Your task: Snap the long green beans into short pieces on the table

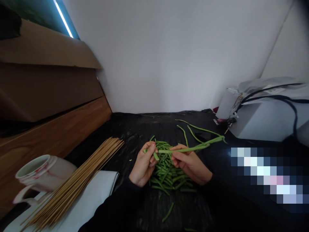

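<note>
My right hand [190,162] pinches a long green bean [185,149] that reaches out to the right past my knuckles. Closed too, my left hand [144,164] grips a short piece of green bean [156,156] between thumb and fingers, close to the long bean's left end. Whether the two pieces are fully apart I cannot tell. Beneath and between both hands lies a pile of short bean pieces [166,175]. Several uncut long beans [201,129] rest behind my right hand. One loose bean piece [168,212] lies nearer to me.
Black plastic sheeting [130,129] covers the table. On the left are a bundle of thin wooden sticks [77,183], a white mug [45,170] and a folded white sheet [106,180]. A cardboard box [48,87] stands behind them. A white box with black cords [263,119] is at right.
</note>
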Action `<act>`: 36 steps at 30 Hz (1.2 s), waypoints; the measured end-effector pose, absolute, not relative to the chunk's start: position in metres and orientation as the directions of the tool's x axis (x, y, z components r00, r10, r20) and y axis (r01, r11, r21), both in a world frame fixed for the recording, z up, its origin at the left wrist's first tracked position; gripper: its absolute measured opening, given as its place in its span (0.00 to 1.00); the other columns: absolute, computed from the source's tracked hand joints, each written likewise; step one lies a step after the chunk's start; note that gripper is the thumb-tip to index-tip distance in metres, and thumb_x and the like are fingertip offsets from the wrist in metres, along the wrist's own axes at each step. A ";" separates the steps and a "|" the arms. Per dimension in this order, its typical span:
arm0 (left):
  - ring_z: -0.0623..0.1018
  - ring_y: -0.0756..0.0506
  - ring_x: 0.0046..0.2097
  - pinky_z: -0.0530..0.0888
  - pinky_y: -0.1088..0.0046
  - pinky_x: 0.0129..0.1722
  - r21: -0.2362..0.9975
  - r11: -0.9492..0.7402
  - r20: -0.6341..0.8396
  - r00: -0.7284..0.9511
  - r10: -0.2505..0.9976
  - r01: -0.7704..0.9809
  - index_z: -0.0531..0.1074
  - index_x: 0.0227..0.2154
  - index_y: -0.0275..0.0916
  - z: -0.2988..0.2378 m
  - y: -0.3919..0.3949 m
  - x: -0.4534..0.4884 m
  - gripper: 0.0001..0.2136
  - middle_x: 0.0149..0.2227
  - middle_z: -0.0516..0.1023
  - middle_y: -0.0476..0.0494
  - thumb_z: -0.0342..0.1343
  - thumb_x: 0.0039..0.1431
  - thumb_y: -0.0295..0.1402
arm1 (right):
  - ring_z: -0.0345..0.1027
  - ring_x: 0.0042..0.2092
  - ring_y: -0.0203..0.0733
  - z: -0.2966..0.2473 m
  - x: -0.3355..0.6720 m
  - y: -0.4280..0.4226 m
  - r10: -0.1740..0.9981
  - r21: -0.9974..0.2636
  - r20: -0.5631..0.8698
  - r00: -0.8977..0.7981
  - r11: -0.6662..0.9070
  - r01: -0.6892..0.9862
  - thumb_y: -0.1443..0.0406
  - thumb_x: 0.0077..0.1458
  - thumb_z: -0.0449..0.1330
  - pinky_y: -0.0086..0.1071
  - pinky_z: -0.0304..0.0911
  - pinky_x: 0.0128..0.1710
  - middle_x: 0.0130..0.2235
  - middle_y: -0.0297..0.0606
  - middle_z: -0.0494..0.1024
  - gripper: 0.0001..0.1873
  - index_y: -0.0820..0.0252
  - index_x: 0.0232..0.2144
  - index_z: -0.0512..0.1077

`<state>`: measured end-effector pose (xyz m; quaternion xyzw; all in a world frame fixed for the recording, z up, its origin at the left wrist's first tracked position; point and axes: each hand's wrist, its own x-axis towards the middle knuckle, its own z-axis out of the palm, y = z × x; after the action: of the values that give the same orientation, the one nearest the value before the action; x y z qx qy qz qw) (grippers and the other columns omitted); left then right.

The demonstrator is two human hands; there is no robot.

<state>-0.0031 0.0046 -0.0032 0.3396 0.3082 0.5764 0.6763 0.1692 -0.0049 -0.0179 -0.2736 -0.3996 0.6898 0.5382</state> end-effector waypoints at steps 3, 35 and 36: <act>0.56 0.59 0.19 0.50 0.85 0.15 0.801 0.069 -0.040 0.062 0.997 -0.594 0.68 0.36 0.36 -0.001 0.012 -0.011 0.16 0.25 0.65 0.55 0.66 0.49 0.37 | 0.64 0.26 0.30 -0.014 0.177 -0.001 0.972 -0.814 0.060 -0.226 -0.084 -0.575 0.63 0.49 0.68 0.25 0.57 0.26 0.25 0.31 0.74 0.08 0.59 0.32 0.76; 0.70 0.44 0.37 0.64 0.66 0.41 0.510 -0.591 0.693 0.109 0.713 0.624 0.70 0.25 0.40 -0.005 0.000 -0.005 0.06 0.28 0.73 0.47 0.56 0.58 0.28 | 0.68 0.28 0.34 -0.012 0.176 -0.006 0.956 -0.879 0.107 -0.274 -0.038 -0.476 0.62 0.51 0.66 0.29 0.58 0.26 0.30 0.35 0.78 0.08 0.57 0.35 0.75; 0.70 0.44 0.38 0.64 0.66 0.41 0.493 -0.578 0.698 0.101 0.709 0.651 0.69 0.25 0.41 -0.005 0.000 -0.006 0.06 0.28 0.73 0.47 0.56 0.58 0.28 | 0.69 0.28 0.35 -0.011 0.175 -0.007 0.955 -0.900 0.128 -0.266 0.000 -0.435 0.62 0.51 0.66 0.30 0.59 0.26 0.31 0.36 0.79 0.09 0.57 0.35 0.75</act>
<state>-0.0056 -0.0003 -0.0052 0.7414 0.4586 0.4891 0.0300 0.1747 -0.0069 -0.0107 -0.2823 -0.4610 0.6484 0.5360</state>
